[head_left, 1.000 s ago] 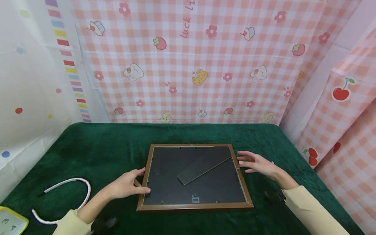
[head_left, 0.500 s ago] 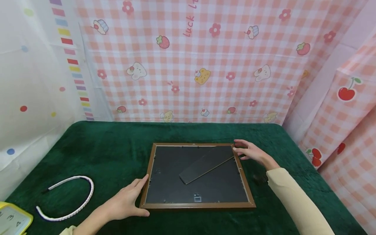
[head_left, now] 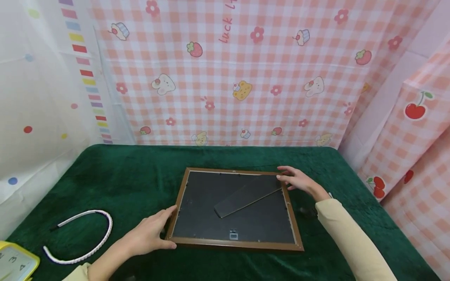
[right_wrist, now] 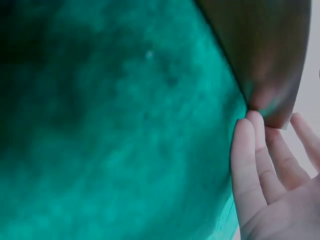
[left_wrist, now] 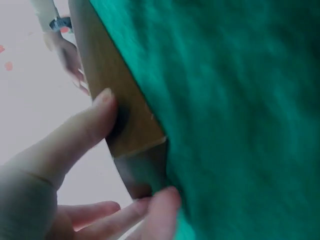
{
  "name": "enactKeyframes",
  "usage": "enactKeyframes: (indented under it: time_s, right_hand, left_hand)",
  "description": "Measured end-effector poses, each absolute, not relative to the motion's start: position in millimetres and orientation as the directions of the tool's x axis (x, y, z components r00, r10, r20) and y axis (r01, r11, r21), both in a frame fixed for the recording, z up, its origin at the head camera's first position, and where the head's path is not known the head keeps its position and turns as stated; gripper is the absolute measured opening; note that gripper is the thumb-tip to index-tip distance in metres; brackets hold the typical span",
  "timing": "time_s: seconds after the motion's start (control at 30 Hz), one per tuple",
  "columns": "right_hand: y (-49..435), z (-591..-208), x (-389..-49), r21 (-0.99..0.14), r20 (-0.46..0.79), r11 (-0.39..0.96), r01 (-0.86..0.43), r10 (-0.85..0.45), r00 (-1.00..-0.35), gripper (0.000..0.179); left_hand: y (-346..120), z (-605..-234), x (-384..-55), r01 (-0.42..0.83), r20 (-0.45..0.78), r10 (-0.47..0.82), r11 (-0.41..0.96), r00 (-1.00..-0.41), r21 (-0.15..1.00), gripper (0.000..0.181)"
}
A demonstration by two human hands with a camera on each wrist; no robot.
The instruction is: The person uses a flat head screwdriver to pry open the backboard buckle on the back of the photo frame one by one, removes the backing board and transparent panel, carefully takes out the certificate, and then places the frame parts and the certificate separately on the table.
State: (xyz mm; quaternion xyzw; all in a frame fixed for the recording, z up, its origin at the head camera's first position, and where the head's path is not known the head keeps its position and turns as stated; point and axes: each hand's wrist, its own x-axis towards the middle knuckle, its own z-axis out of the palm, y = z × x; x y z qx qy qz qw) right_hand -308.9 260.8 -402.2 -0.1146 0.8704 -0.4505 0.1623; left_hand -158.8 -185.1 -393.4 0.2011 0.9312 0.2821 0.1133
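Observation:
A picture frame (head_left: 236, 244) with a brown wooden border lies back side up on the green cloth. Its black backing board (head_left: 200, 207) carries a slanted stand leg (head_left: 239, 201) and a small metal hanger (head_left: 233, 235). My left hand (head_left: 145, 234) holds the near left corner, thumb on the front side and fingers along the left side. In the left wrist view, the thumb presses the wooden edge (left_wrist: 135, 105) while the fingers reach round the corner. At the far right corner, my right hand (head_left: 299, 181) touches the frame with fairly straight fingers (right_wrist: 245, 165).
A white braided headband (head_left: 95, 251) lies on the cloth at the left. Beyond it, a yellow-rimmed clock (head_left: 15, 259) is cut off by the left image edge. The green cloth (head_left: 140, 171) covers the table up to the pink checked curtain (head_left: 218, 70) behind.
The left hand has shifted down to the near left corner and the right hand up to the far right corner. The frame has turned slightly clockwise.

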Motion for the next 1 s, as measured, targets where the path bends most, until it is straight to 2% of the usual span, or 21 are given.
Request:
enactKeyframes:
  time_s: [0.07,0.17,0.4,0.53,0.73,0.9,1.0]
  right_hand:
    - [265,-402,-307,-0.82,-0.168,0.568,-0.064,-0.346,-0.923,0.063]
    - [272,-401,-302,-0.813,-0.165,0.58,-0.061,-0.329,-0.93,0.056]
    - [288,-395,-295,-0.775,-0.19,0.629,-0.057,-0.318,-0.929,0.047]
    - [295,-391,-287,-0.768,-0.268,0.637,-0.061,-0.406,-0.874,0.045]
    - [294,-392,-271,-0.786,-0.378,0.616,-0.055,-0.549,-0.745,0.051]
    - [284,-398,-259,-0.826,-0.424,0.564,-0.003,-0.624,-0.656,0.061]
    - [278,-402,-252,-0.854,-0.408,0.521,0.014,-0.653,-0.638,0.067]
  left_hand:
    - [-187,-393,-163,0.307,-0.072,0.412,0.773,-0.908,0.554,0.089]
    - [-187,-394,-170,0.246,-0.072,0.354,0.767,-0.932,0.592,0.079]
    - [-183,-402,-198,0.118,-0.055,0.254,0.614,-0.966,0.781,0.065]
    - [-179,-406,-214,0.035,-0.068,0.189,0.492,-0.98,0.87,0.071]
    - [-170,-408,-225,-0.065,-0.096,0.07,0.355,-0.993,0.932,0.081]
    - [-157,-413,-233,-0.092,-0.115,0.136,0.165,-0.984,0.982,0.068]
    - [-151,-416,-242,-0.062,-0.09,0.196,0.147,-0.976,0.987,0.061]
